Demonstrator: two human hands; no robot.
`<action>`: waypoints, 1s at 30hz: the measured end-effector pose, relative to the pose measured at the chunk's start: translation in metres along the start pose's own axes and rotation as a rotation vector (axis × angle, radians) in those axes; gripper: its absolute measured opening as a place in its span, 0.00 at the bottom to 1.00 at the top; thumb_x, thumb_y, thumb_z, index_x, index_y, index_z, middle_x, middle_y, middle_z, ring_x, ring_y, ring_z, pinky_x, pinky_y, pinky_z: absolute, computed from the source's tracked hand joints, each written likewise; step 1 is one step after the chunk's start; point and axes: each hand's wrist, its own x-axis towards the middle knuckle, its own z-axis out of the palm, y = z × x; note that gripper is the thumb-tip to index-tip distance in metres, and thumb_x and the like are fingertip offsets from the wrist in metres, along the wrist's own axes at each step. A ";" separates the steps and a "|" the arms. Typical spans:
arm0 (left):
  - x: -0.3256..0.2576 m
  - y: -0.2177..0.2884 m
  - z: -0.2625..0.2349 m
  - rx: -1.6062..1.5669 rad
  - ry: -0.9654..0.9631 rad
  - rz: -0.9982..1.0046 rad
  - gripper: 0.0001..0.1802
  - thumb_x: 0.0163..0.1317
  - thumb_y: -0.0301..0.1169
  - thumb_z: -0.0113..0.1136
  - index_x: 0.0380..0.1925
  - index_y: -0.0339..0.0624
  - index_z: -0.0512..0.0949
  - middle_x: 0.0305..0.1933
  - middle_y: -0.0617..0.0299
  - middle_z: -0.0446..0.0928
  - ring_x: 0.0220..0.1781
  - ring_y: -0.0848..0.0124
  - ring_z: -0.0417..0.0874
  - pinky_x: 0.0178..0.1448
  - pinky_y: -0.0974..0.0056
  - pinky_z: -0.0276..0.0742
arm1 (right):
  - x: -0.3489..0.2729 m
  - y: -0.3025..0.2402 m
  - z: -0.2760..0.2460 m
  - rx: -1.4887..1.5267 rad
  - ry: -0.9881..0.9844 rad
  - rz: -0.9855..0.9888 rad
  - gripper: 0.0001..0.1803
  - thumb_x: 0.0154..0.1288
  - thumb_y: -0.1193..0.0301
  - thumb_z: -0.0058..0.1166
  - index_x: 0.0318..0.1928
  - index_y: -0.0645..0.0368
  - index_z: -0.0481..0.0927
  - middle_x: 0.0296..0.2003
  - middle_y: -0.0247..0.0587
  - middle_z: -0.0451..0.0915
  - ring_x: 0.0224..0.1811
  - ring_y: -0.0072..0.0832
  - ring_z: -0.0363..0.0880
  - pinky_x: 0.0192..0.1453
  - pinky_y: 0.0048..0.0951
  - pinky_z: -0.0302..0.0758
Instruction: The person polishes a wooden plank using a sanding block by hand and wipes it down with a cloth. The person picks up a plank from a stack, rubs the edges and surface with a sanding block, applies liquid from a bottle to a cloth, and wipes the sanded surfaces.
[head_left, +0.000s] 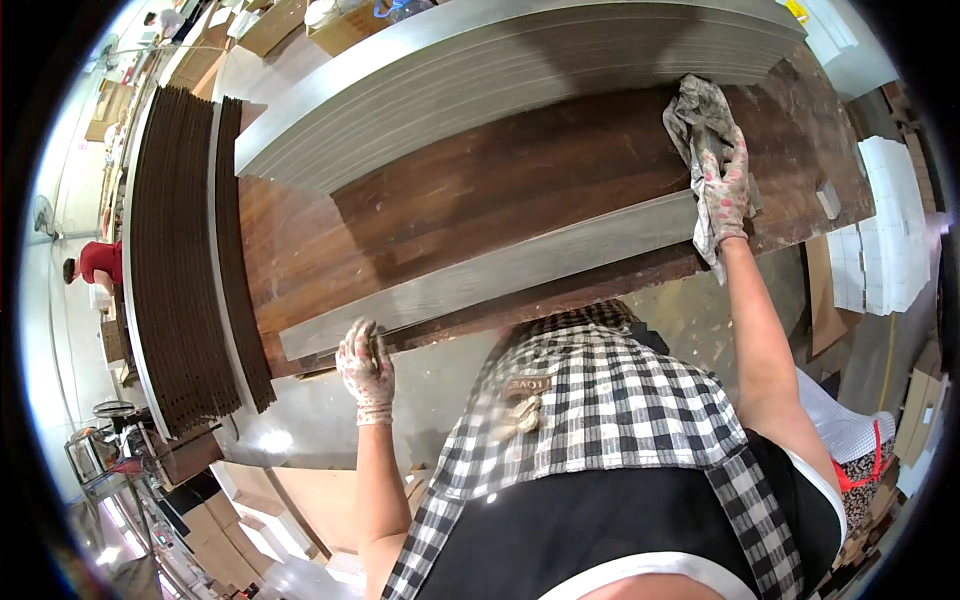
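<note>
A long grey panel strip (520, 265) lies along the near edge of a dark brown wood-grain worktop (480, 190). My right hand (727, 195), in a whitish glove with pink spots, is closed on a crumpled, grey-stained rag (700, 110) at the strip's right end. Part of the rag hangs over the front edge below the hand. At the strip's left part my left hand (366, 372), in a similar soiled glove, has its fingertips over the near edge. Its fingers are loosely bent with nothing visible in them; whether they press on the strip is unclear.
A tall stack of grey panels (520, 75) stands along the worktop's far side. Dark ribbed panels (175, 260) are stacked at the left. White sheets (885, 225) stand at the right. A person in a red top (100, 262) is far left; a small pale block (828, 200) lies near the right end.
</note>
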 end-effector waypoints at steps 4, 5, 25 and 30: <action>0.067 0.084 -0.010 -0.187 -0.118 0.141 0.47 0.42 0.43 0.77 0.64 0.43 0.68 0.66 0.51 0.71 0.68 0.54 0.70 0.72 0.49 0.62 | 0.018 0.003 -0.015 0.310 -0.001 0.243 0.32 0.71 0.71 0.57 0.72 0.57 0.60 0.47 0.37 0.74 0.44 0.20 0.75 0.43 0.22 0.76; 0.075 0.089 -0.004 -0.077 -0.245 0.220 0.50 0.40 0.45 0.78 0.65 0.43 0.67 0.65 0.52 0.71 0.68 0.55 0.70 0.73 0.48 0.61 | 0.027 0.011 -0.017 0.459 0.044 0.265 0.32 0.71 0.71 0.56 0.72 0.57 0.60 0.46 0.37 0.73 0.44 0.20 0.74 0.44 0.22 0.75; 0.061 0.114 -0.005 -0.074 -0.142 0.298 0.51 0.30 0.35 0.81 0.62 0.47 0.70 0.56 0.55 0.74 0.60 0.51 0.72 0.67 0.46 0.64 | 0.091 0.058 -0.125 0.028 0.304 0.124 0.35 0.66 0.60 0.62 0.70 0.53 0.65 0.55 0.46 0.78 0.58 0.36 0.76 0.63 0.38 0.71; 0.054 0.109 0.021 -0.089 -0.189 0.313 0.51 0.28 0.35 0.81 0.61 0.45 0.71 0.56 0.54 0.75 0.60 0.51 0.73 0.66 0.49 0.66 | 0.064 0.012 -0.119 0.354 0.013 0.003 0.25 0.62 0.61 0.64 0.58 0.56 0.79 0.51 0.43 0.82 0.53 0.35 0.80 0.61 0.37 0.74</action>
